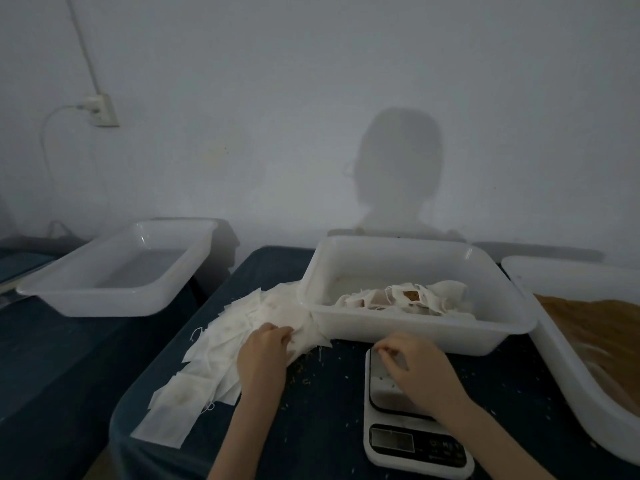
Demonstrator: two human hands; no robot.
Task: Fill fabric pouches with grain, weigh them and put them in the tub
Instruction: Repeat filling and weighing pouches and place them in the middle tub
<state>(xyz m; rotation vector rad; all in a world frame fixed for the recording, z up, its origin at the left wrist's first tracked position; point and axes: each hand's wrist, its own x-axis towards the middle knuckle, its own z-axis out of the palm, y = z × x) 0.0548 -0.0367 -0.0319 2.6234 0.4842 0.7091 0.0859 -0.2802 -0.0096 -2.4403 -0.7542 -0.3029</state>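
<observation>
Now left hand [266, 351] on empty pouches [207, 358]; right hand [412, 365] over scale [408, 420].

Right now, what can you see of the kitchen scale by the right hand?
The kitchen scale is white plastic, flat on the dark table, just in front of the tub of filled pouches. Its pale platter carries a few stray grains; the dark display panel faces the person, reading illegible. The right hand hovers over the platter, contact unclear.

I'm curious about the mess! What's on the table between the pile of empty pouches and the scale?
Head view: only spilled grain on dark table, between pouches and scale.
</observation>
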